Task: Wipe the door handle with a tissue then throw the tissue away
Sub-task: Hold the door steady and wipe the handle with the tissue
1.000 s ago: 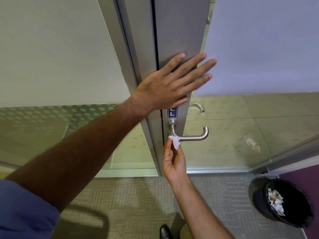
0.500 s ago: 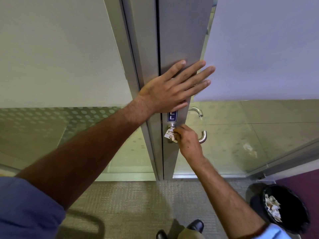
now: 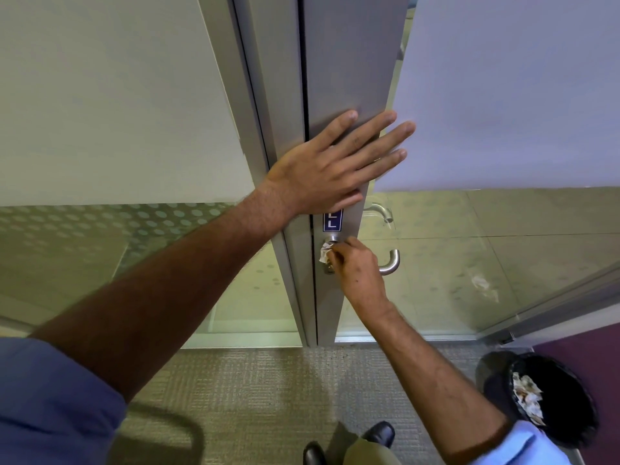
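A brushed-metal lever door handle sticks out from the grey door frame; only its curved right end shows past my hand. My right hand covers the handle's inner part and pinches a crumpled white tissue against the round base of the handle. My left hand lies flat, fingers spread, on the door frame just above a small blue label. It holds nothing.
A black bin with several crumpled tissues inside stands on the carpet at the lower right, beside a purple wall. Glass panels flank the door on both sides. My black shoes show at the bottom.
My right hand rose from below the handle onto it, bringing the tissue to the handle's base. Over the last half second the hand and tissue shifted only slightly. My left hand stayed on the door.
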A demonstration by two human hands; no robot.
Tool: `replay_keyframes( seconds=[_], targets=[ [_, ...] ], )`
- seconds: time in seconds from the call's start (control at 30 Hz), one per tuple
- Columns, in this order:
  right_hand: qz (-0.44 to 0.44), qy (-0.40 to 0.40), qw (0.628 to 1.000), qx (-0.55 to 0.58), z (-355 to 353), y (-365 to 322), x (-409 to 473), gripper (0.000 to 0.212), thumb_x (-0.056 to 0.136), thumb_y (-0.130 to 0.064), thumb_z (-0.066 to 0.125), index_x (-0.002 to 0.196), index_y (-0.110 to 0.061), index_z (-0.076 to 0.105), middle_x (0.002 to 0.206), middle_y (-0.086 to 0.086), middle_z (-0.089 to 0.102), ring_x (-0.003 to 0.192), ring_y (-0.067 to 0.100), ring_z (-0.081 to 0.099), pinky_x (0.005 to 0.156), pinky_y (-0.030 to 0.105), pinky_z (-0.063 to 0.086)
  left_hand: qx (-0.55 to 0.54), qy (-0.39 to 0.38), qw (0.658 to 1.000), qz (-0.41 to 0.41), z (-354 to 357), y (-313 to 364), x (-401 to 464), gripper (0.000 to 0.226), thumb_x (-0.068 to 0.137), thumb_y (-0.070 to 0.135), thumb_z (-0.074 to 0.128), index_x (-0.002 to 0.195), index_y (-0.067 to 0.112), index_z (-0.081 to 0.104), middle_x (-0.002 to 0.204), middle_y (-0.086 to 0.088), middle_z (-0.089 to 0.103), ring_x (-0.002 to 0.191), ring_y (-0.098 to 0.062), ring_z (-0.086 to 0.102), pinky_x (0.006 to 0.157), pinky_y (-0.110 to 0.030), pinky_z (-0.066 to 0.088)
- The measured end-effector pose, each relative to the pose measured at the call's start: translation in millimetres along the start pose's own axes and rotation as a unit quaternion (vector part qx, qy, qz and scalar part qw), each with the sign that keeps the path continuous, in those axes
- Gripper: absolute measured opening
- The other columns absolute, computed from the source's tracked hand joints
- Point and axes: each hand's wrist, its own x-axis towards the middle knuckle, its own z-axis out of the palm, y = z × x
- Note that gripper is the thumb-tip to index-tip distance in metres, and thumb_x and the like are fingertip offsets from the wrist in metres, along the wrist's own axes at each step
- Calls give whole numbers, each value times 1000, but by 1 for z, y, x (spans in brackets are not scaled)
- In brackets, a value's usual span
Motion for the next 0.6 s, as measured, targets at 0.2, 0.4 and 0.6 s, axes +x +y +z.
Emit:
replay_keyframes(
  seconds=[0.2, 0.4, 0.6],
  targets=[
    [-36, -29, 999, 9, -10, 13, -7, 7, 89, -9, 67, 83, -5, 68, 79, 7, 61, 69, 23, 56, 56, 31, 42, 3, -4, 1000, 14, -1, -1, 0, 84, 104, 61, 30, 173, 16, 12, 177, -10, 17, 160, -33, 25, 126, -52, 24],
    [-178, -55, 982, -17, -27, 40, -17, 11, 82, -8, 74, 93, -7, 75, 94, 6, 71, 87, 26, 59, 70, 40, 54, 4, -5, 1000, 21, -2, -1, 0, 83, 105, 60, 30, 173, 17, 13, 177, -10, 18, 160, -32, 25, 126, -52, 24],
    [-274, -66, 954, -98, -71, 99, -18, 14, 82, -9, 76, 95, -5, 74, 97, 9, 71, 91, 28, 62, 76, 37, 55, 8, 1, 1000, 12, 1, -1, -1, 83, 104, 59, 32, 173, 16, 14, 177, -10, 17, 160, -33, 24, 127, -53, 20]
  ],
)
